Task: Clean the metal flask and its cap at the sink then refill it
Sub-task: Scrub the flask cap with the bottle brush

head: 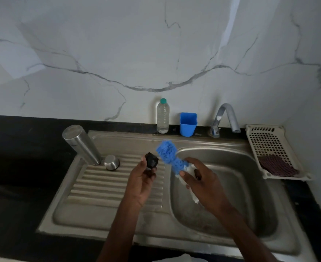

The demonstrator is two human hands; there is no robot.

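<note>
The metal flask [81, 143] stands upside down at the back left corner of the ribbed draining board [99, 186]. A small metal cap [111, 162] sits next to its mouth. My left hand [142, 183] is over the draining board, shut on a small black stopper [152, 161]. My right hand [203, 181] is above the sink basin [250, 186], shut on the white handle of a blue bottle brush [168, 153]. The brush's bristles point up and left, close beside the black stopper.
A clear plastic water bottle [163, 117] and a blue cup [188, 124] stand at the sink's back edge. The tap [225, 118] rises behind the basin, no water running. A cream basket [267, 146] holding a dark scrubber [276, 166] sits at the right. Black counter surrounds the sink.
</note>
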